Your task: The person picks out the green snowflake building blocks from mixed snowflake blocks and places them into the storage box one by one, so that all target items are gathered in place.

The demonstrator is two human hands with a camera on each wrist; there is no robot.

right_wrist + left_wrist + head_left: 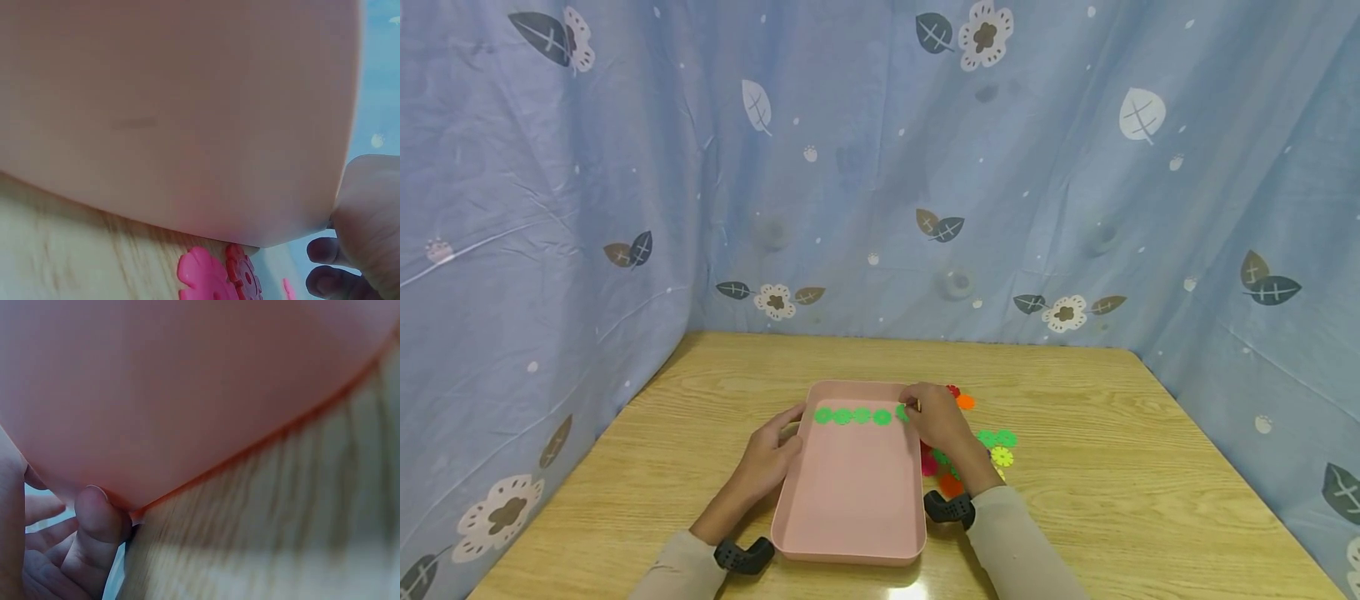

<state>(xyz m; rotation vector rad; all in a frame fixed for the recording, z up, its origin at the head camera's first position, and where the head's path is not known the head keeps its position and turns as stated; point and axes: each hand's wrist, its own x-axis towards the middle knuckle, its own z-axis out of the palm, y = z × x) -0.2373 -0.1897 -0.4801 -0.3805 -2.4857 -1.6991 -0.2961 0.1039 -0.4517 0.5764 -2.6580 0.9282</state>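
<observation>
A pink tray [857,492] lies on the wooden table. My left hand [767,454] touches its left side, index finger reaching toward the far part of the rim. In the left wrist view the thumb [100,515] presses the tray's outer wall. Inside the tray, near the far end, a row of green snowflake discs [862,415] runs across. At the right end of that row my right hand [936,417] pinches another green snowflake disc [902,412], partly hidden by the fingers. In the right wrist view the tray wall conceals the right fingertips' contact.
Loose snowflake discs lie right of the tray: green [1005,438], yellow [1002,456], orange [966,402] and pink [203,275], some behind the right forearm. A blue patterned curtain [865,167] hangs behind and beside the wooden table [1112,467].
</observation>
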